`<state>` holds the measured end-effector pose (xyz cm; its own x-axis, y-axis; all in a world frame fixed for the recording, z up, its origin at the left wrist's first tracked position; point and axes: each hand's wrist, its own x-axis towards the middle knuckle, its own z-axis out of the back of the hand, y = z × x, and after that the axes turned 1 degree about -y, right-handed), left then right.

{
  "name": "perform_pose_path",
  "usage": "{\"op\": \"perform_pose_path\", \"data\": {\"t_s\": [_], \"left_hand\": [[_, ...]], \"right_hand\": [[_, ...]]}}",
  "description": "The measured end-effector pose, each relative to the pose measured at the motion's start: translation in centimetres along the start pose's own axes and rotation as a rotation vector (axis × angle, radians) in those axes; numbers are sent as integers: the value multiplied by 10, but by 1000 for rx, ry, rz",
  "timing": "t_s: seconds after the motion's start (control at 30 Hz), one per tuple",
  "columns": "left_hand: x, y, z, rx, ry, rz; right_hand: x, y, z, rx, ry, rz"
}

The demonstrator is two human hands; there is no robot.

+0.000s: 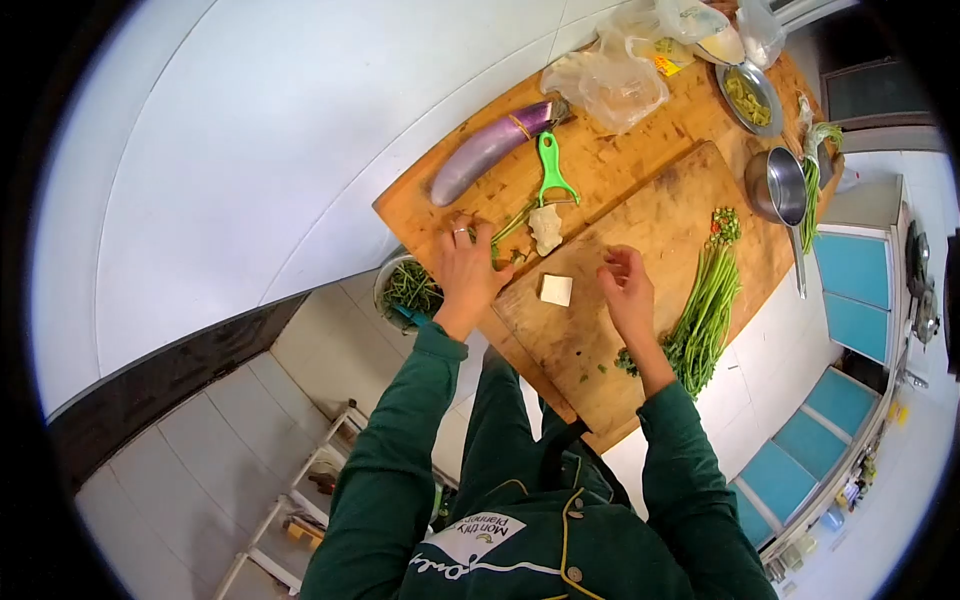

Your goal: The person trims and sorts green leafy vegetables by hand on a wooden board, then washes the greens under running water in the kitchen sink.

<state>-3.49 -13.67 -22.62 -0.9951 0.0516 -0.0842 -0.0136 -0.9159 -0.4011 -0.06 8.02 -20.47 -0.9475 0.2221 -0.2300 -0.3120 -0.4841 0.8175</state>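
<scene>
My left hand [466,268] is at the near left edge of the wooden table, fingers spread around the end of some thin green stems [512,224]; I see nothing gripped in it. A piece of ginger [545,229] lies just right of it, below a green peeler [551,168]. My right hand [628,292] hovers over the wooden cutting board [640,215], its fingers loosely curled and holding nothing visible. Between both hands a white block like tofu [556,290] sits on the board. A bunch of leafy green stalks [706,305] lies right of my right hand.
A purple eggplant [488,158] and plastic bags [610,80] lie along the table's far side. A metal saucepan [776,186] and a bowl of greenish food [748,98] stand at the right. Chopped green and red bits [724,226] rest on the board. Below the table's left edge stands a bin of green scraps [412,288].
</scene>
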Motion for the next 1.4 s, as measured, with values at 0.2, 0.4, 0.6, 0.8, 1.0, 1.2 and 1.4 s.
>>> {"op": "perform_pose_path", "data": {"t_s": [0.2, 0.4, 0.6, 0.8, 1.0, 1.2, 1.4], "left_hand": [[3, -10, 7, -32, -36, 14], [0, -20, 18, 110, 172, 97], [-4, 8, 0, -98, 68, -139], [3, 33, -3, -175, -20, -87], [-41, 69, 32, -440, -148, 122], [-97, 156, 22, -268, -28, 410], [-103, 196, -32, 102, -72, 278]], "right_hand": [[-35, -15, 20, 112, 0, -115], [-48, -20, 17, 207, 1, -127], [-50, -24, 16, 273, 18, -143], [-51, -20, 19, 250, 62, -168], [-54, -18, 21, 242, 103, -212], [-55, -25, 19, 269, 147, -190], [-59, -22, 19, 286, 140, -191]]}}
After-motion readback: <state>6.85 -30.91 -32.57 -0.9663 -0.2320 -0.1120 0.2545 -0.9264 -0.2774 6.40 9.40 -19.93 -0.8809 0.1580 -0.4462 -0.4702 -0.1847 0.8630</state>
